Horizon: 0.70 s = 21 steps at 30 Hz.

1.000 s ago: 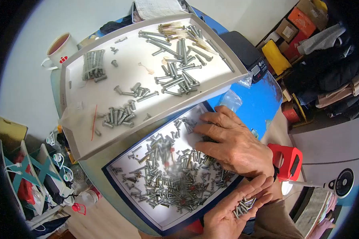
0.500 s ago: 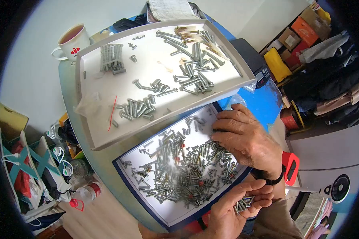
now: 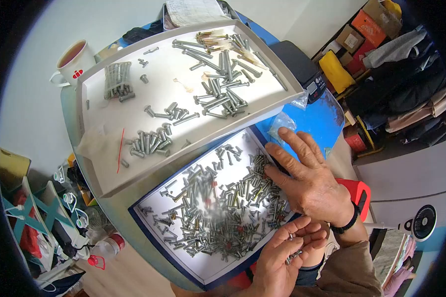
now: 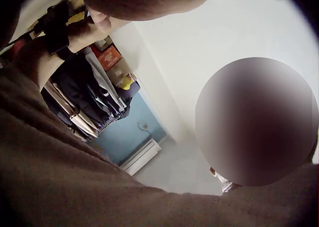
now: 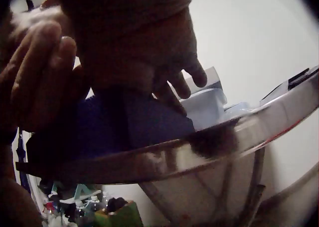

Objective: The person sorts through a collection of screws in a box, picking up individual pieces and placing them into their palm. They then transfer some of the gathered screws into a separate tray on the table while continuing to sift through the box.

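My left hand [image 3: 285,255] is palm up at the near right corner of the blue-edged box, its fingers and thumb curled round a few small metal screws [image 3: 293,256]. One screw stands up by the thumb tip. The right hand [image 3: 309,185], with a black band on its wrist, hovers palm down over the box's right edge, fingers spread and fairly straight; its thumb is hidden. In the right wrist view those fingers [image 5: 177,85] stretch over the dark side of the box [image 5: 154,122]. A heap of loose screws [image 3: 203,232] covers much of the box [image 3: 166,255].
Behind it, a grey-white tray [image 3: 148,126] holds larger bolts [image 3: 151,141] in groups and a bagged bundle [image 3: 118,79]. A mug of tea [image 3: 76,62] stands at its left, a black scale [image 3: 300,69] at its right. A clear plastic bag [image 3: 282,123] lies on the blue tabletop [image 3: 322,123].
The right hand has come up from among the screws, and its bent fingers have spread and straightened. In the left hand, the thumb and fingers have closed further over the screws.
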Available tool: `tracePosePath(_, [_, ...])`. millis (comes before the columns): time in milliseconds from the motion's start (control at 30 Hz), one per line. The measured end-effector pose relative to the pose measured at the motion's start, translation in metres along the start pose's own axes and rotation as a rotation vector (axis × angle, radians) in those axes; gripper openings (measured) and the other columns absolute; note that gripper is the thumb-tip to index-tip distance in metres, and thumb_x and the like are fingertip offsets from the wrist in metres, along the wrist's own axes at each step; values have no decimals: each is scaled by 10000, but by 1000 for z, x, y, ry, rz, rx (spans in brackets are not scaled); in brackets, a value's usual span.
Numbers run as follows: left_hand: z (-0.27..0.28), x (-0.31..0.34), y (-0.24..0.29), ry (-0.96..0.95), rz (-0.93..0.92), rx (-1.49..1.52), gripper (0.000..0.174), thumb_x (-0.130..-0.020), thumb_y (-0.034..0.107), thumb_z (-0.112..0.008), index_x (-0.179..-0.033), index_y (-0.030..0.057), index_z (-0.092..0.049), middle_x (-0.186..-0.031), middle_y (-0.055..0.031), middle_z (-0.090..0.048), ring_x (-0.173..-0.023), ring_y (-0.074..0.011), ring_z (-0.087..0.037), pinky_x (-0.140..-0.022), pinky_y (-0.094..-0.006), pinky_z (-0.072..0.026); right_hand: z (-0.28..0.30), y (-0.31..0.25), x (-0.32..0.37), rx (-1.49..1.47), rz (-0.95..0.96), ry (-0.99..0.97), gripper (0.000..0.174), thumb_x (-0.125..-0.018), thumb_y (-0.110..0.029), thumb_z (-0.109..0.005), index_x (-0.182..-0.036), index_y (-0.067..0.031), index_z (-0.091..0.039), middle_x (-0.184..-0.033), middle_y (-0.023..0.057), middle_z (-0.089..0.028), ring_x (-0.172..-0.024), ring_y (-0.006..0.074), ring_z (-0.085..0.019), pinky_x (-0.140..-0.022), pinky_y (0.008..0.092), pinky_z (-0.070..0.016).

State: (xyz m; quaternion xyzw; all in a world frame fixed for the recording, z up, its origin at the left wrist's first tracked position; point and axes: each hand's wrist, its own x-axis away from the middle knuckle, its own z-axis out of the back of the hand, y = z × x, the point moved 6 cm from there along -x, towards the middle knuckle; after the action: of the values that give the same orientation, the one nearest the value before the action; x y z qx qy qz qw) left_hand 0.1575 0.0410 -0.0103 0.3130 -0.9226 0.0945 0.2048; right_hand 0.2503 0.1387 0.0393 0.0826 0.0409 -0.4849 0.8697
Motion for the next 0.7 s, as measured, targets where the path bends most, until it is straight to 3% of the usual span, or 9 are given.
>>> tracePosePath(233, [2,-1,-1,11,-3,11,364,-1045,83,-468,-1378,-51,-530,-1296,-192,-637,-1217,-330,-647,-1091,-459,-522,-6,6,3,-235,175,-98,363,-786,-203,-676,-1116,-91,-776,-1373,105,-654,-1439,370,-479,-1180,610,-343])
tracePosePath(500, [3,0,1,-45,18,17,388,-1071,68,-423,-1431,-51,-506,-1356,-213,-623,-1274,-356,-628,-1119,-465,-512,-7,34,-3,-310,42,61,350,-789,-123,-718,-1125,-43,-772,-1345,204,-635,-1385,426,-509,-1125,584,-422])
tracePosePath(700, [-1,2,5,-64,9,4,415,-1056,78,-430,-1446,-48,-501,-1373,-213,-621,-1280,-353,-627,-1116,-449,-510,-4,32,-20,-204,116,14,344,-747,-91,-702,-1074,-12,-777,-1354,211,-622,-1372,413,-508,-1129,587,-393])
